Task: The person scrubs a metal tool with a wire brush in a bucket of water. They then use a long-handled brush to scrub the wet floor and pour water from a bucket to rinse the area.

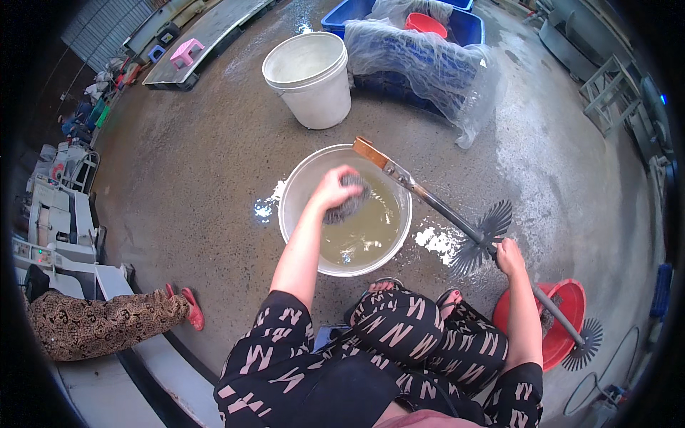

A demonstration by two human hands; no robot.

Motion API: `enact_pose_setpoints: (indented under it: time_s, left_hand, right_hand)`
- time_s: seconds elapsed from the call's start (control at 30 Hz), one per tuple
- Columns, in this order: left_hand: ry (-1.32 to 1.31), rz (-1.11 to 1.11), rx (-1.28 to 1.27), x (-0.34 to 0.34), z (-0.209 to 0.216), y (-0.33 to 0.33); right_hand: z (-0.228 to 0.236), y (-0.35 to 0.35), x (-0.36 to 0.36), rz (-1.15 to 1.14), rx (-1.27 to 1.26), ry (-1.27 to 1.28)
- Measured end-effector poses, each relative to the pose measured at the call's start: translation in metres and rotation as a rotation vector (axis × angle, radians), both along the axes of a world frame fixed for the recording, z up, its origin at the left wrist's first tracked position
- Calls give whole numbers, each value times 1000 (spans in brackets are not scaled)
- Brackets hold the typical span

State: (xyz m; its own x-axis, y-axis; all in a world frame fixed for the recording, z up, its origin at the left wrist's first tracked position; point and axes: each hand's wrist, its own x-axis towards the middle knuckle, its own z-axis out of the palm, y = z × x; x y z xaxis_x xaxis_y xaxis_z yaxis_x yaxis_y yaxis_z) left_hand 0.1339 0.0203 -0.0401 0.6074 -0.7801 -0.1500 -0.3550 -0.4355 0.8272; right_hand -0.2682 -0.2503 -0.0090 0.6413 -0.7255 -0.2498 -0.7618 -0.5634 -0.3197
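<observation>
My left hand (334, 188) is closed on a dark, mesh-like scouring pad (349, 207), a little smeared by motion. Below it stands a round white tub (286, 221) with murky, yellowish water (364, 235) in it. Wrapped round a long metal shaft (446, 211), my right hand (509, 257) holds it at a slant. The shaft's far end carries a brown angled block (371, 152) over the tub's rim. Dark fan-like blades (494, 220) spread from the shaft beside my right hand, and another bladed wheel (589, 344) sits at its near end.
A red bucket (576, 296) stands under the shaft at my right. Beyond the tub are a white bucket (314, 100) and blue crates (399, 93) draped with clear plastic. At left, another person's leg (121, 317) reaches out beside white machinery (68, 221). Wet patches mark the floor (200, 171).
</observation>
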Motion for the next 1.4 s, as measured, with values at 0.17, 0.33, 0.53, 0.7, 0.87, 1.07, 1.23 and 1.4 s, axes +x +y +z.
enact_pose_setpoints:
  time_s: [0.17,0.33,0.53,0.7,0.87,1.07,1.23,1.4]
  left_hand:
    - [-522,309,-540,-25,37,-45]
    - [-438,423,-448,-44,0,-32]
    - [-516,531,-563,-32,23,-71]
    - [-528,588,-301,-3,36,-60]
    - [-529,445,-192,-34,44,-68]
    - [-583,411,-117,-31,39,-69]
    - [-636,563,-105,2,51,-68]
    - [-648,363,-156,-10,47,-73]
  right_hand:
    - [-4,3,3,13,79,-52]
    - [-2,2,-6,-10,4,34]
    - [-8,-6,2,1,33,27]
    - [-12,-4,-3,-7,29,55]
    - [-23,-12,-14,43,25,31]
    - [-3,1,-4,5,78,61]
    - [-5,0,-2,38,70,71]
    - [2,0,1,18,66,40]
